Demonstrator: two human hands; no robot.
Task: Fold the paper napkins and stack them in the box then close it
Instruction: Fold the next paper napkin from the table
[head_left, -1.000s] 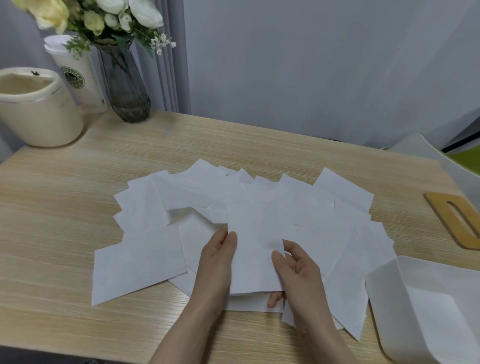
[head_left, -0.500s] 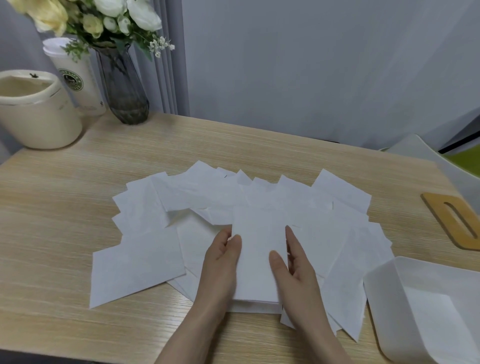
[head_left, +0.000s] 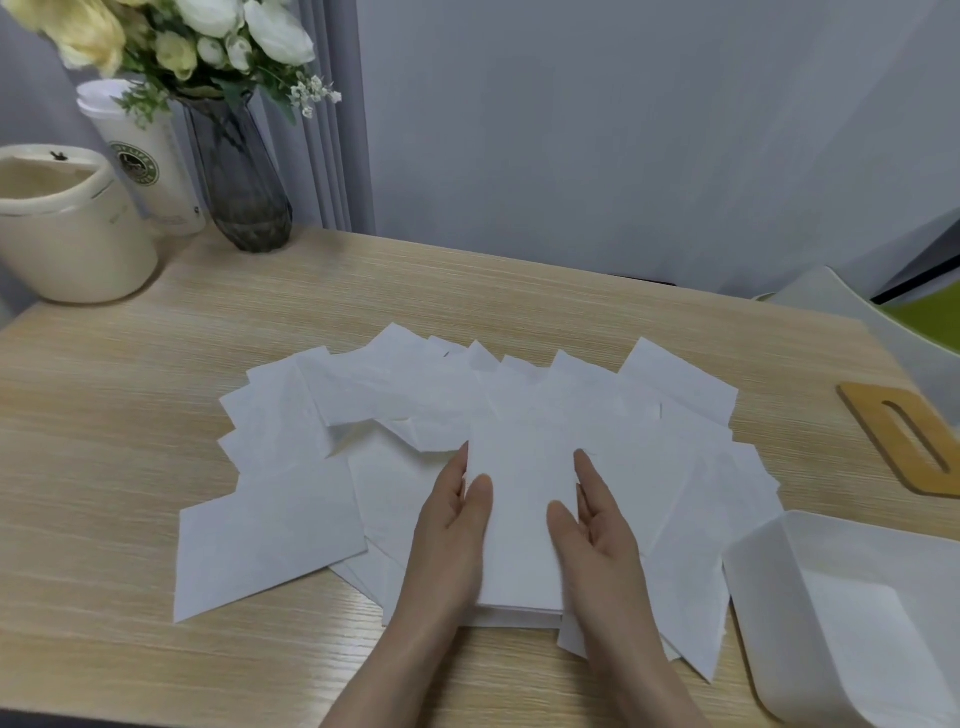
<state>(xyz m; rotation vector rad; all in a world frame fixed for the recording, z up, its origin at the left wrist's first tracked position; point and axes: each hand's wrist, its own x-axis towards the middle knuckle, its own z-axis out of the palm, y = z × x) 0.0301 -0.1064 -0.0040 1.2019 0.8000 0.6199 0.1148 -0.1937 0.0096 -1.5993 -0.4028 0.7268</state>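
Hands (head_left: 524, 540) flank napkin (head_left: 519, 519), lengthwise away.

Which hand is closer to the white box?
The right hand. It presses flat on the right side of the folded napkin, on the side towards the white box. The left hand lies on the napkin's left side, farther away.

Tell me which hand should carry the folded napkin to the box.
Right. The right hand rests flat on the folded napkin, on the side nearer the white box; the left hand would probably have to cross over.
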